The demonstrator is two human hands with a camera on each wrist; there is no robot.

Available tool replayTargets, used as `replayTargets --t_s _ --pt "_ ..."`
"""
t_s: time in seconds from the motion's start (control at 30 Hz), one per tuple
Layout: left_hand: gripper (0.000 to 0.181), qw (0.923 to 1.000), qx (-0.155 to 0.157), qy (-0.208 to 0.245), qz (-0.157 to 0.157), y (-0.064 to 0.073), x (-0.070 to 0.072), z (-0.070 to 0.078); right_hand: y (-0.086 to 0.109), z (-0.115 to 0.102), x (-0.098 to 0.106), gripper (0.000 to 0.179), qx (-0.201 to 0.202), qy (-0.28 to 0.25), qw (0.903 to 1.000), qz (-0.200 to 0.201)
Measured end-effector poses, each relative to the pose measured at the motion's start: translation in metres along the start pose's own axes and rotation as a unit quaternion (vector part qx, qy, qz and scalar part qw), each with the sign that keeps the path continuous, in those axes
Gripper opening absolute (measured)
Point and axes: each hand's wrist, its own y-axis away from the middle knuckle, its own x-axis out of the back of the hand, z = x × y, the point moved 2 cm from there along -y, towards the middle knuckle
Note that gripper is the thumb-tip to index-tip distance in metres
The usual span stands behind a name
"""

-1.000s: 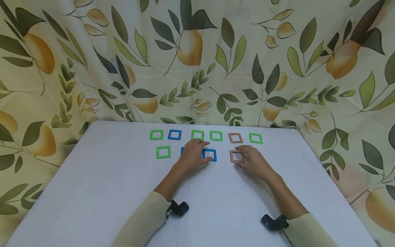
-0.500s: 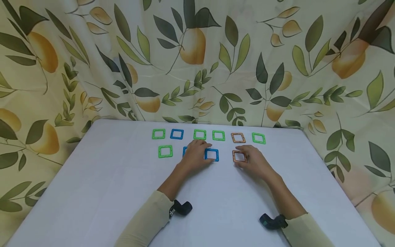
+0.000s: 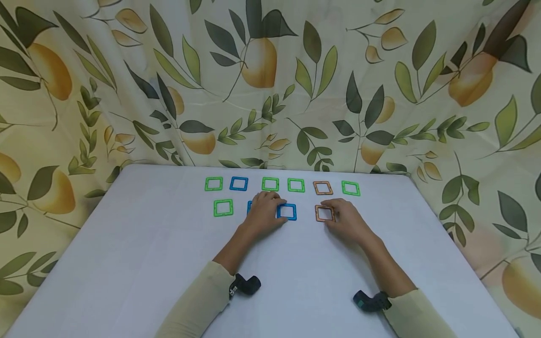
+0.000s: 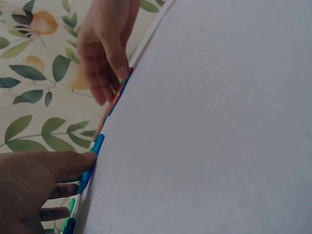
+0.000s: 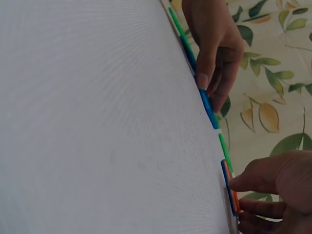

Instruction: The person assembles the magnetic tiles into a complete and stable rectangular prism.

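My left hand [image 3: 264, 213] pinches a blue square frame [image 3: 295, 211], an open plastic tile, with the thumb at its near edge and fingertips at its far edge. Another blue square frame [image 3: 249, 206] is mostly hidden behind that hand. To the right, my right hand [image 3: 347, 218] grips an orange square frame [image 3: 317, 213] the same way, from its right side. In the right wrist view a blue strip [image 5: 226, 180] shows along the underside of the orange frame. Both held frames are low, close over the white table.
Along the back of the white table [image 3: 169, 263] lies a row of square frames: green [image 3: 213, 189], blue [image 3: 239, 189], green [image 3: 270, 189], green [image 3: 296, 190], orange [image 3: 323, 193] and green [image 3: 351, 194]. Another green frame [image 3: 223, 215] lies left of my left hand. A fruit-patterned curtain [image 3: 270, 117] hangs behind.
My left thumb has drawn in onto the near edge of the blue frame. The right thumb has closed in slightly on the orange frame. The frames stay in place.
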Motion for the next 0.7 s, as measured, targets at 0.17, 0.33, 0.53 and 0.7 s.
replayTargets --t_s 0.17,0.33,0.53,0.7 --pt "0.052 1.0000 -0.001 -0.005 -0.002 0.000 0.000 0.001 0.000 0.000 -0.004 0.047 -0.009 -0.008 0.9999 -0.002" --pt "0.050 0.9999 -0.003 -0.012 -0.002 0.000 -0.001 0.001 0.001 -0.002 -0.007 0.043 -0.010 -0.021 0.9997 0.007" --pt "0.050 0.9998 -0.001 -0.020 -0.004 -0.003 -0.003 0.001 -0.002 -0.002 -0.011 0.043 -0.007 -0.032 0.9994 0.011" --pt "0.051 0.9998 0.001 -0.021 -0.007 -0.003 -0.004 0.001 -0.002 -0.003 -0.011 0.044 -0.003 -0.045 0.9989 0.011"
